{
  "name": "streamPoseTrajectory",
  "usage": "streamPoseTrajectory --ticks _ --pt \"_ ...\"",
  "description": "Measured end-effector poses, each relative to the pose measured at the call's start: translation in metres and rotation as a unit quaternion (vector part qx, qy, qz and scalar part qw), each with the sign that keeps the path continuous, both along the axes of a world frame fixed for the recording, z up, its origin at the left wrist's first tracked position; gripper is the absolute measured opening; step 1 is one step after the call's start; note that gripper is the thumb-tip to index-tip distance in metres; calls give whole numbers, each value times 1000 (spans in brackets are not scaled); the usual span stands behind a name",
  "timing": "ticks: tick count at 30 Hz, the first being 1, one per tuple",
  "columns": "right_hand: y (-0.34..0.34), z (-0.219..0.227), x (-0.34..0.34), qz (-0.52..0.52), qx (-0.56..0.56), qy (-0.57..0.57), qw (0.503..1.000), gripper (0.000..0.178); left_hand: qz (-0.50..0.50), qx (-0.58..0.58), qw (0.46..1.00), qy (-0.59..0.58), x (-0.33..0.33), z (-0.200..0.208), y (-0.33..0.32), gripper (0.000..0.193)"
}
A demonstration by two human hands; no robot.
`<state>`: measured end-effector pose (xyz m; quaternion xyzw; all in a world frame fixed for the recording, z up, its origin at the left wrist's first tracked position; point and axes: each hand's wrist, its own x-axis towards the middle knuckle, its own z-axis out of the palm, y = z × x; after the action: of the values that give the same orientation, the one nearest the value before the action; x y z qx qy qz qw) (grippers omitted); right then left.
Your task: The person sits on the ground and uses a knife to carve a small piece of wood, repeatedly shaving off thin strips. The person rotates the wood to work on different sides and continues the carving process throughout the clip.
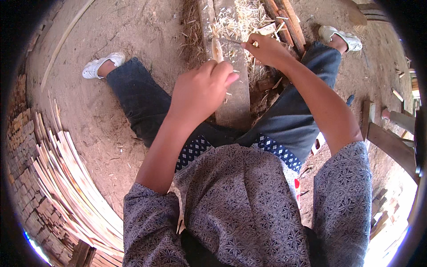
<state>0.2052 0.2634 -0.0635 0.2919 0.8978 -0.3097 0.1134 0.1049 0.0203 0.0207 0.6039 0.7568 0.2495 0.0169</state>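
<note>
My left hand (202,89) is closed around a pale piece of wood (217,50), whose rounded end sticks out past the fist, away from me. My right hand (267,51), fingers pinched together, grips a knife with a thin dark blade (232,41). The blade points left and meets or nearly meets the far part of the wood; contact is too small to tell. Most of the knife's handle is hidden in the right hand. Both hands are above a worn plank (235,100) that runs away from me between my spread legs.
Curled wood shavings (249,20) cover the plank's far part and the ground beside it. Reddish wood strips (289,22) lie at the far right. A stack of long pale slats (73,164) lies at the left, and a wooden frame (391,144) stands at the right.
</note>
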Motion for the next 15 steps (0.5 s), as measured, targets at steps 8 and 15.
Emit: streamPoseTrajectory --ticks 8,15 --pt "-58 73 27 31 -86 100 991 41 -12 -21 999 23 -11 -3 -14 24" --pt "-28 12 3 39 -2 88 995 42 -43 -32 999 4 0 -1 -8 21"
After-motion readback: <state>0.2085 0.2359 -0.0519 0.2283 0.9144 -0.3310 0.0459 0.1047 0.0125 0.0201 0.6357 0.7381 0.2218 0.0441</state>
